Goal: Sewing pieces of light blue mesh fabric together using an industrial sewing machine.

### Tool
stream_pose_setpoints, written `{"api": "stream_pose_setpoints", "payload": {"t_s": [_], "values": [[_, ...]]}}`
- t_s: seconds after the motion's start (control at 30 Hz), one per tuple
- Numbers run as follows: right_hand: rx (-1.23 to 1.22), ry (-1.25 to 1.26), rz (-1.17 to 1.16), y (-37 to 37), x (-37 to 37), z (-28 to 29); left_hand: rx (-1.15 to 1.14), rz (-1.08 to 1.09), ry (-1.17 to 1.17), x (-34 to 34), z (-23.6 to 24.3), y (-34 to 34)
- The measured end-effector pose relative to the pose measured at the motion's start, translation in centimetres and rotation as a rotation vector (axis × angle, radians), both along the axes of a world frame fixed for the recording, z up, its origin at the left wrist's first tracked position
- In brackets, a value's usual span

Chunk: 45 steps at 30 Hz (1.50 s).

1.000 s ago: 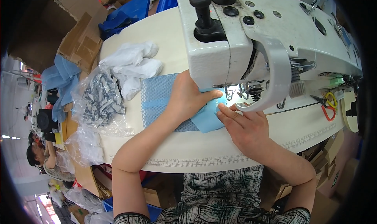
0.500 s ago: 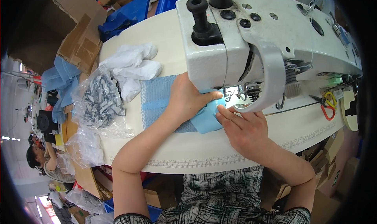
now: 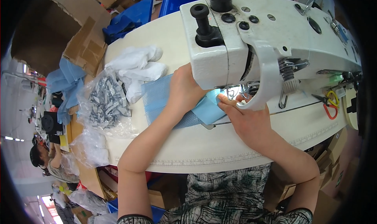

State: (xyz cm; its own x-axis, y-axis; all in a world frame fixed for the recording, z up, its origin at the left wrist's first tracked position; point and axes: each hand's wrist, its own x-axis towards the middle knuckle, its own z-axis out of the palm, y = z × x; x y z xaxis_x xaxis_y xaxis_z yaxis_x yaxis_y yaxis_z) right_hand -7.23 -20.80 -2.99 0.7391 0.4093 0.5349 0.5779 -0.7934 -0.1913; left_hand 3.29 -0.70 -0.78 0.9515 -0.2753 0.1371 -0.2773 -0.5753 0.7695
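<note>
Under the head of a white sewing machine point(image 3: 212, 61) lies a light blue cloth piece point(image 3: 209, 111), joined to or lying over a blue mesh fabric point(image 3: 154, 100); which of the two I cannot tell. My left hand point(image 3: 183, 91) lies on the fabric left of the needle area, its fingers mostly hidden behind the machine head. At the cloth's right edge, close to the lit presser foot point(image 3: 230, 93), my right hand point(image 3: 249, 122) grips the cloth with its fingertips. The machine's pale curved guard partly covers that hand.
Left on the table are white cloths point(image 3: 137, 67) and a clear plastic bag point(image 3: 108, 104) of grey-and-white small pieces. Red-and-yellow scissors point(image 3: 330, 105) lie at the right. A cardboard box point(image 3: 84, 43) stands at the far left; another person point(image 3: 55, 161) sits beyond.
The light blue cloth's lower corner has shifted up and right, toward the machine. My left thumb has slipped behind the machine head; my right fingers sit closer under the guard.
</note>
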Motion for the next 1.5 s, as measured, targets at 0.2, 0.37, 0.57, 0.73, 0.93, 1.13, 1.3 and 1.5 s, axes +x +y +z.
{"api": "stream_pose_setpoints", "payload": {"t_s": [0.2,0.37,0.57,0.73,0.93,1.13,1.3,1.5], "values": [[-0.042,-0.006,-0.017,0.0,-0.2,0.3,0.006,-0.062,-0.046,-0.6,1.0,0.3],[0.028,0.021,-0.03,0.1,0.0,0.1,0.0,-0.057,-0.054,-0.9,1.4,-0.4],[0.002,-0.001,-0.053,0.2,0.1,0.8,0.042,0.004,-0.105,-0.5,1.6,-0.7],[-0.027,0.003,-0.053,0.3,0.0,0.6,0.057,-0.005,-0.104,0.0,0.9,-0.4],[-0.044,0.064,-0.051,0.0,-0.3,0.8,0.031,-0.029,-0.102,0.1,0.3,-0.2],[0.037,0.105,-0.057,-0.2,-0.1,0.5,-0.044,0.004,-0.188,-1.7,-0.2,-0.3],[0.113,0.228,-0.124,-0.8,-0.2,0.1,0.089,-0.182,-0.582,-5.0,0.9,1.7],[0.172,0.375,-0.023,-0.1,-0.7,2.2,0.157,-0.432,-0.406,-6.8,2.3,1.9]]}}
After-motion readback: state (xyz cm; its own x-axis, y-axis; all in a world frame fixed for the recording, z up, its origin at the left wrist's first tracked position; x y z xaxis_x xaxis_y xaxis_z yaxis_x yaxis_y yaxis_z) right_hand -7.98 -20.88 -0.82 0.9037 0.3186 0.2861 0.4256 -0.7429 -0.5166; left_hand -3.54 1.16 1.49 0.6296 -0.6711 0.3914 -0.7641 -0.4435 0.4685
